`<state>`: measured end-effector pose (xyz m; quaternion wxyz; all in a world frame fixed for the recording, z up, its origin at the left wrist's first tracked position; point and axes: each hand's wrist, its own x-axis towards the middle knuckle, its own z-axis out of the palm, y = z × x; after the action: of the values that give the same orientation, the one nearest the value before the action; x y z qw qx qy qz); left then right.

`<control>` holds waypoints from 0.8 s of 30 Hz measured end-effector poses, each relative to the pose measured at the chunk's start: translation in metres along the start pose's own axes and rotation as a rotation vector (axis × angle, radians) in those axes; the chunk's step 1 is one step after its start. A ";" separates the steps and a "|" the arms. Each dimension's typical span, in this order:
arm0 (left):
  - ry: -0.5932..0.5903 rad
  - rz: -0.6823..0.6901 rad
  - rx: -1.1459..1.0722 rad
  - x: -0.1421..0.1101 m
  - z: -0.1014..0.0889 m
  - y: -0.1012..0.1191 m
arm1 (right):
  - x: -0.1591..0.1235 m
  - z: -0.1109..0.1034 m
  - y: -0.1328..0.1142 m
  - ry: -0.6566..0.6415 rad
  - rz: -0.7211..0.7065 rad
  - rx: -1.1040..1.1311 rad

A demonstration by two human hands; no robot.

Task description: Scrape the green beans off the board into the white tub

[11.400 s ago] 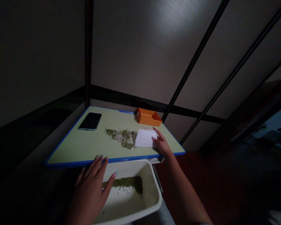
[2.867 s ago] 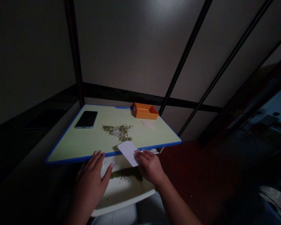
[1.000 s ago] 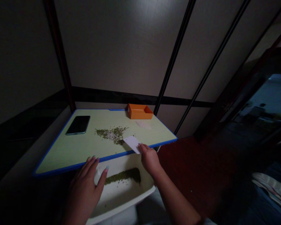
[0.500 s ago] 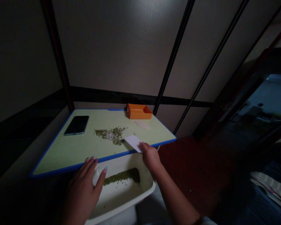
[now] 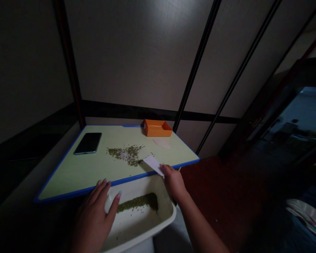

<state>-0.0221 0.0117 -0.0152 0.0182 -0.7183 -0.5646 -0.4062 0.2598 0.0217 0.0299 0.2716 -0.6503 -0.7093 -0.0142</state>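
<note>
My right hand (image 5: pixel 173 179) pinches a white card (image 5: pixel 153 164) near the front edge of the tabletop, its far end beside a spread of small green grains (image 5: pixel 129 154) mixed with whitish ones. Below that edge stands a white plastic basin (image 5: pixel 137 233) with a band of green grains (image 5: pixel 139 202) along its far inner side. With fingers spread, my left hand (image 5: pixel 98 207) rests at the basin's left rim, fingertips by the table's blue edging; it holds nothing.
The pale green table (image 5: pixel 76 174) carries a black phone (image 5: pixel 88 143) at left, an orange open box (image 5: pixel 158 128) at the back right and a small patch of whitish grains (image 5: pixel 161 142). Behind rises a panelled wardrobe (image 5: pixel 137 56). Dark red floor (image 5: pixel 200 189) lies to the right.
My right hand and the card have shifted slightly right, and the card is tilted more steeply. A few more green grains show beyond the card. The left hand stays at the basin's rim.
</note>
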 end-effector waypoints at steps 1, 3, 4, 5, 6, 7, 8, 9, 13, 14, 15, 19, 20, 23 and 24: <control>0.004 0.004 0.003 0.000 0.000 0.000 | -0.002 0.002 0.002 0.025 -0.030 0.040; 0.014 0.009 0.012 -0.001 0.000 0.000 | -0.005 0.006 0.007 0.084 -0.070 0.120; 0.018 0.013 0.016 -0.001 0.000 0.000 | -0.007 0.008 0.009 0.117 -0.071 0.156; 0.021 0.018 0.021 -0.001 0.000 0.000 | -0.007 0.010 0.010 0.151 -0.061 0.189; 0.026 0.021 0.026 -0.001 0.000 0.001 | -0.007 0.011 0.012 0.192 -0.040 0.216; 0.030 0.025 0.030 -0.001 0.000 0.001 | -0.006 0.012 0.013 0.237 -0.009 0.237; 0.034 0.032 0.033 -0.001 0.000 0.002 | -0.004 0.013 0.015 0.286 0.031 0.251; 0.036 0.038 0.036 0.000 0.000 0.002 | -0.001 0.013 0.017 0.338 0.079 0.257; 0.049 0.039 0.045 0.001 0.000 0.004 | 0.015 0.014 0.028 0.479 0.252 0.264; 0.049 0.037 0.047 0.001 0.000 0.004 | 0.019 0.014 0.031 0.494 0.268 0.275; 0.048 0.035 0.047 0.001 0.000 0.004 | 0.021 0.015 0.034 0.502 0.275 0.287; 0.036 0.029 0.035 0.000 0.000 0.003 | 0.025 0.020 0.041 0.526 0.271 0.322; 0.035 0.023 0.032 -0.001 0.000 0.003 | 0.025 0.022 0.042 0.526 0.269 0.330; 0.033 0.015 0.020 -0.002 0.001 0.002 | 0.027 0.024 0.041 0.524 0.271 0.345; 0.035 0.016 0.016 -0.002 0.001 0.002 | 0.028 0.024 0.039 0.524 0.271 0.345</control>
<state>-0.0199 0.0100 -0.0157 0.0372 -0.7154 -0.5616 -0.4141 0.2876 0.0627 0.0081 0.5502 -0.6574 -0.5143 -0.0243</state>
